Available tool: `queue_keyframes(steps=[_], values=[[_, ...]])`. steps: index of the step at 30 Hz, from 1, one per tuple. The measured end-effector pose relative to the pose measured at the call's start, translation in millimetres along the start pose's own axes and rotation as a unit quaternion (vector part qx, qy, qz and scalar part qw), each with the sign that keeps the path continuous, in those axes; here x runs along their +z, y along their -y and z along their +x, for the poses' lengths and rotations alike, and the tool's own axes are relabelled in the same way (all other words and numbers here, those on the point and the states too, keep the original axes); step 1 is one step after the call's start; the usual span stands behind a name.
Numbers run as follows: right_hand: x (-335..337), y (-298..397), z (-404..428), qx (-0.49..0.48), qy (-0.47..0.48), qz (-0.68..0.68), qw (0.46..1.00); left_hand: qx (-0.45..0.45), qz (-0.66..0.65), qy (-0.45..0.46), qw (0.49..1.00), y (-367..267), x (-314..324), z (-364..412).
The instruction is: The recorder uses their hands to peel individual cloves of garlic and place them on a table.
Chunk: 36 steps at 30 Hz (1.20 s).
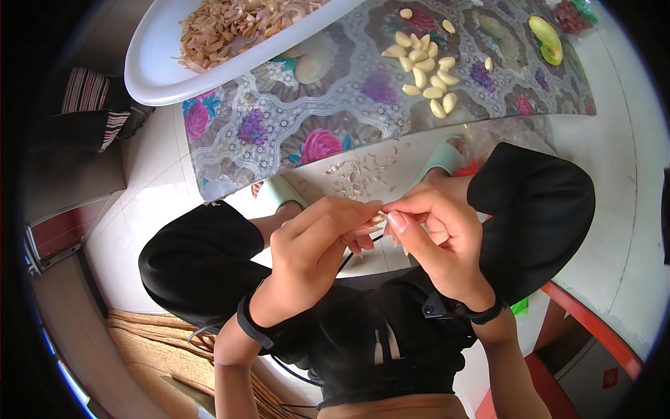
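Above my lap, a small garlic clove (378, 219) with brownish skin sits between the fingertips of my left hand (314, 246). Meeting it from the other side, my right hand (447, 235) pinches the end of the clove with thumb and index finger; the fingertips hide most of it. On the flower-patterned tabletop (361, 112) beyond my knees lies a loose group of peeled garlic cloves (426, 65). To the left on the same table, a white plastic tub (157, 68) holds a heap of unpeeled cloves and loose skins (225, 36).
Scraps of garlic skin (361, 173) litter the tiled floor between my slippered feet. A yellow-green curved object (546, 41) and a bag of dark red items (570, 18) lie at the table's right end. A clear plastic bag (507, 136) is beside my right knee.
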State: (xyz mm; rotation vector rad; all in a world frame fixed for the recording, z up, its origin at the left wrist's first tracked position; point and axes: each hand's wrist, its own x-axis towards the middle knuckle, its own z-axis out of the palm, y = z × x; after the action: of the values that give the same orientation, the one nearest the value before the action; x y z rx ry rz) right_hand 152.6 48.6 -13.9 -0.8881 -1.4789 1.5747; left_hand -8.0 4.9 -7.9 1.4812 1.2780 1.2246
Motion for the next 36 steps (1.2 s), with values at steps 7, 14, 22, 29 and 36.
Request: queue_keyframes(steps=[7, 14, 22, 29, 36], values=[[-0.1, 4.2, -1.6, 0.037, 0.013, 0.021, 0.999, 0.060, 0.071, 0.009, 0.996, 2.3, 0.4, 0.0], [0.9, 6.1, -6.0, 0.096, 0.029, 0.088, 0.991, 0.120, 0.123, 0.010, 0.985, 5.2, 0.5, -3.3], [6.6, 5.0, -8.6, 0.081, -0.019, 0.081, 0.993, 0.082, 0.055, 0.014, 0.995, 0.3, 3.0, -1.2], [-0.8, 8.6, -6.0, 0.148, 0.035, 0.178, 0.972, 0.111, 0.098, 0.006, 0.989, 3.5, 0.6, -1.2], [10.5, 3.2, -8.4, 0.018, -0.028, 0.006, 0.999, 0.024, -0.001, -0.012, 1.000, 0.1, 2.8, -3.1]])
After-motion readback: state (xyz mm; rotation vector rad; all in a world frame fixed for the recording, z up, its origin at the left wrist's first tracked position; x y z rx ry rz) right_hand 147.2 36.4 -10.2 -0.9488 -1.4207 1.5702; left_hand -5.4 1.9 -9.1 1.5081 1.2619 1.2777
